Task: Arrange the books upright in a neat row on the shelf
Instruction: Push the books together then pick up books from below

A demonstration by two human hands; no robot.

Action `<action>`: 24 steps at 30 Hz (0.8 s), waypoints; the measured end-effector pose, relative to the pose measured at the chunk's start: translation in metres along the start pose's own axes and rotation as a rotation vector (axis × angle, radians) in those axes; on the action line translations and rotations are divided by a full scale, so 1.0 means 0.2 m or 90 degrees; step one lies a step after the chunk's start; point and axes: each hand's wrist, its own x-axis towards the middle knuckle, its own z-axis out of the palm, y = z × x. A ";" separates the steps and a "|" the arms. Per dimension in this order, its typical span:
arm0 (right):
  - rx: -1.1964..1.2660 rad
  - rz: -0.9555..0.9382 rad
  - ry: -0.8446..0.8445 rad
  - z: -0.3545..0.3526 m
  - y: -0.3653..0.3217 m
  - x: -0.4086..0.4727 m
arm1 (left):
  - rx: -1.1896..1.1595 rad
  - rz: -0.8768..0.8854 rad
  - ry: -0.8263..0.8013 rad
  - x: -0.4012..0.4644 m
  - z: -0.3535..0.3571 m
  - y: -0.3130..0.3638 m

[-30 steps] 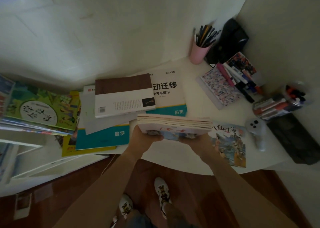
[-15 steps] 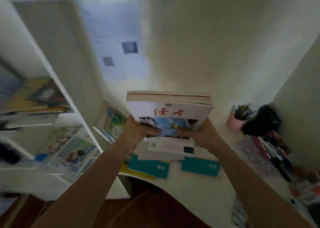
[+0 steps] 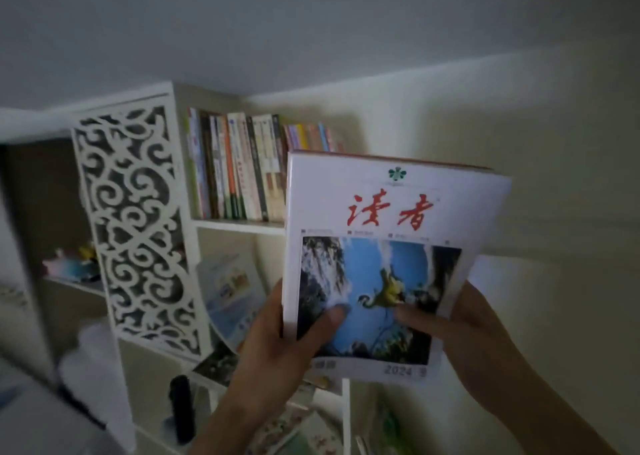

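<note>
Magazines (image 3: 388, 212) fill the middle of the view — a thin stack held upright in the air, front cover facing the camera, with red characters above a blue and green picture and "2024" printed near the bottom edge. The left hand (image 3: 277, 344) grips the stack's lower left corner, thumb pressed flat on the cover picture and fingers curled behind. The right hand (image 3: 474, 337) holds the lower right corner the same way, thumb on the cover, the rest of the hand behind the pages. The stack is in front of a white shelf (image 3: 239, 227) and partly hides it, not resting on any board. On the upper board a row of books (image 3: 235, 167) stands upright, spines outward, reaching behind the stack's top left corner. A carved white panel (image 3: 135, 226) with scrolling cut-outs forms the side to the left. Lower compartments hold more books or booklets (image 3: 232, 292), blurred — some leaning, some lying flat.
</note>
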 end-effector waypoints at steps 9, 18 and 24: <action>-0.011 -0.002 -0.090 0.42 -0.22 0.77 | 0.144 0.140 0.190 0.45 -0.41 0.06; -0.319 -0.166 -0.006 0.84 -0.14 1.18 | 0.371 0.195 0.488 0.71 -0.82 -0.02; -0.464 -0.220 0.036 0.96 -0.02 1.36 | 0.368 0.124 0.605 0.83 -1.09 -0.07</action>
